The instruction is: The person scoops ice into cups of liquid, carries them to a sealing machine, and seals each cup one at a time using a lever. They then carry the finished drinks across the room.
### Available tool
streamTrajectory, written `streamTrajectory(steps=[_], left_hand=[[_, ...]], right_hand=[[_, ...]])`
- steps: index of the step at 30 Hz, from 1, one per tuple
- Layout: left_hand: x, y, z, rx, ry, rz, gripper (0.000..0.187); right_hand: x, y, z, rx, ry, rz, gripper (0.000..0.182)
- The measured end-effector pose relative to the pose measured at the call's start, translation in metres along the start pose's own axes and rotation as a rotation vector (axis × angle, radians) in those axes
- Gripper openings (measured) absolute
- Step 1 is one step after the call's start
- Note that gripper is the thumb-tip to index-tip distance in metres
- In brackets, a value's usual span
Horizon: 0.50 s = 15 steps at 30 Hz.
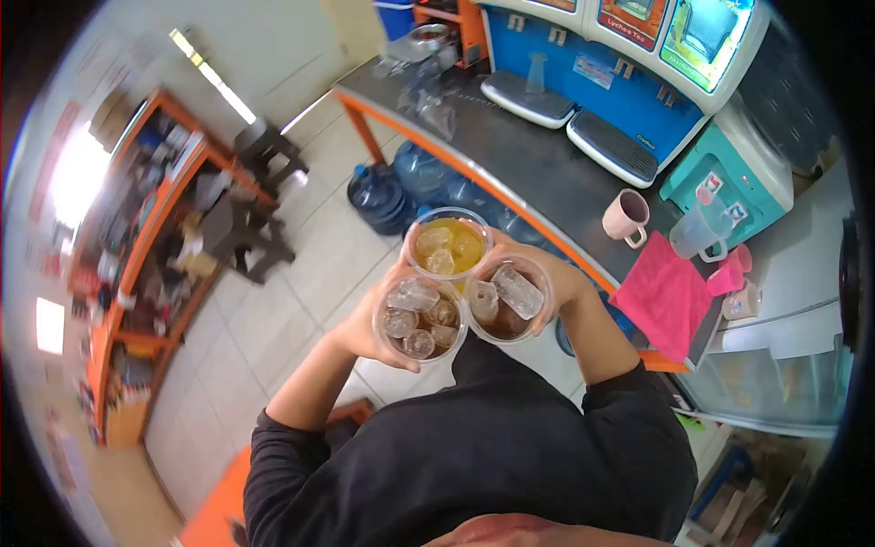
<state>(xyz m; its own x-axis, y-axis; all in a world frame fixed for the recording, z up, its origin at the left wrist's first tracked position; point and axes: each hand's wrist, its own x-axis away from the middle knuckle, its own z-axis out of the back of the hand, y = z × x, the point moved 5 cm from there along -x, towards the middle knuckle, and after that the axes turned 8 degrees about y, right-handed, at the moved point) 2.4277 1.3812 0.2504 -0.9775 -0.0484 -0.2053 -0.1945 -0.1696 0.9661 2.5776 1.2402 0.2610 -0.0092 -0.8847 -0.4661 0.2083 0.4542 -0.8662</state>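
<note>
Three clear plastic cups are pressed together in front of my chest, held between both hands. My left hand [361,325] wraps the outer side of a cup of brown iced drink [419,319]. Around the other brown iced drink cup [508,299], my right hand [562,276] is closed. A cup of yellow iced drink [450,248] sits at the far side, touching the other two, with fingers of both hands reaching along its sides. Large ice pieces show at the top of each cup. The cups' lower parts and most fingertips are hidden.
A dark counter [510,150] with an orange frame holds a drink dispenser [583,82], a pink mug [625,217], a pink cloth [665,296] and a clear pitcher [700,230]. Large water bottles [378,196] stand beneath. Stools [246,239] and an orange shelf [137,246] are left.
</note>
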Motion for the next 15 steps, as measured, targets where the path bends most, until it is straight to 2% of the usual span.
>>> streamTrajectory(steps=[4, 5, 6, 8, 9, 12, 13, 15], left_hand=[[-0.134, -0.064, 0.059, -0.083, -0.234, -0.176, 0.096], [-0.166, -0.073, 0.065, -0.054, -0.214, -0.250, 0.092], [-0.194, -0.096, 0.073, 0.037, -0.264, -0.180, 0.090], [-0.249, -0.140, 0.093, -0.002, -0.382, -0.099, 0.092], [-0.282, -0.141, 0.098, -0.082, -0.401, -0.342, 0.092], [-0.356, -0.191, 0.107, 0.009, -0.534, -0.246, 0.093], [-0.382, -0.197, 0.110, -0.118, -0.565, -0.350, 0.093], [-0.409, -0.242, 0.111, -0.031, -0.670, -0.210, 0.094]], right_hand=[[-0.029, 0.079, 0.098, 0.048, 0.128, -0.103, 0.087], [-0.035, 0.098, 0.127, 0.112, 0.118, -0.087, 0.086], [-0.038, 0.119, 0.148, 0.155, 0.123, -0.080, 0.085], [-0.051, 0.151, 0.192, 0.162, 0.170, -0.077, 0.084], [-0.055, 0.164, 0.211, 0.161, 0.209, -0.082, 0.084], [-0.054, 0.201, 0.267, 0.250, 0.295, -0.105, 0.083], [-0.056, 0.211, 0.285, 0.283, 0.324, -0.127, 0.083], [-0.041, 0.239, 0.305, 0.253, 0.352, -0.242, 0.084]])
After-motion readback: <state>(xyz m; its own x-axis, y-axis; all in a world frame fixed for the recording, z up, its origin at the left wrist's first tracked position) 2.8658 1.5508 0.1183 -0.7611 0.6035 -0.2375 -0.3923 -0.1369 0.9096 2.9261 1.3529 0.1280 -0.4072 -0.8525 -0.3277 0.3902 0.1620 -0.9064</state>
